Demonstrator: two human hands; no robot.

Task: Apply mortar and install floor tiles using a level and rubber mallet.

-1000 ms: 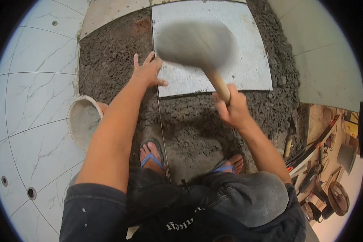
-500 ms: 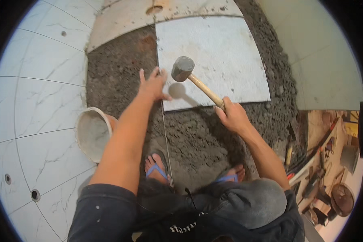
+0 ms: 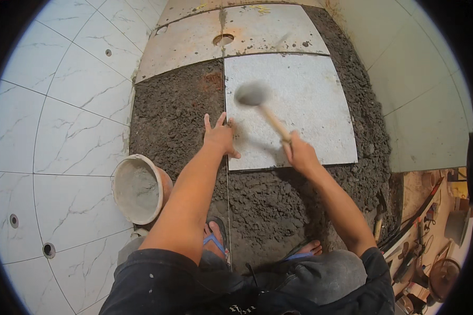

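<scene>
My right hand (image 3: pixel 301 154) is closed round the wooden handle of a rubber mallet (image 3: pixel 274 120). The mallet's dark head is blurred by motion and hangs over the left part of a pale square floor tile (image 3: pixel 310 113). My left hand (image 3: pixel 221 137) has its fingers spread at the tile's left edge and holds nothing; whether the fingertips touch the tile I cannot tell. A thin string line (image 3: pixel 228 210) runs along that edge toward my feet. The tile lies on rough grey mortar (image 3: pixel 268 205), which shows on its left, right and near sides.
At the left, a bucket (image 3: pixel 160 191) stands by the marbled wall tiles (image 3: pixel 84 142). Stained floor tiles (image 3: pixel 273 37), one with a round hole, lie beyond the pale tile. Assorted tools (image 3: pixel 418 247) lie at the lower right, past the right wall (image 3: pixel 420 100).
The view has shifted, so the floor appears lower and more of the far tiles show. The mallet's head has gone from sharp to blurred. My left hand stays spread at the tile's edge.
</scene>
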